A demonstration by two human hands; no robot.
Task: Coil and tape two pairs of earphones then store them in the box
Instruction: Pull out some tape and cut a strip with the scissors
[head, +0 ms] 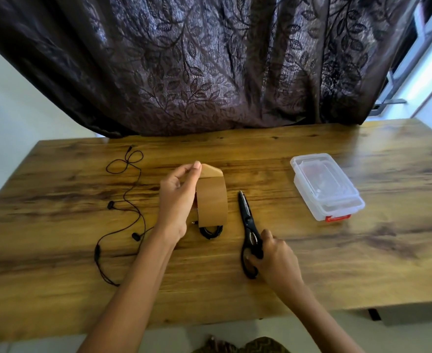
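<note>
Now the left hand (176,197) pinches the brown tape (212,200) near its top end — likely light, floppy, clingy — while the right hand (276,256) grips the scissors (246,217).

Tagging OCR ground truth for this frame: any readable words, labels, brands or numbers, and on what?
No text is readable.
On the red clip of the clear plastic box: any print is too blurred to read.
On the brown tape, scissors and earphones: no print visible.
</note>
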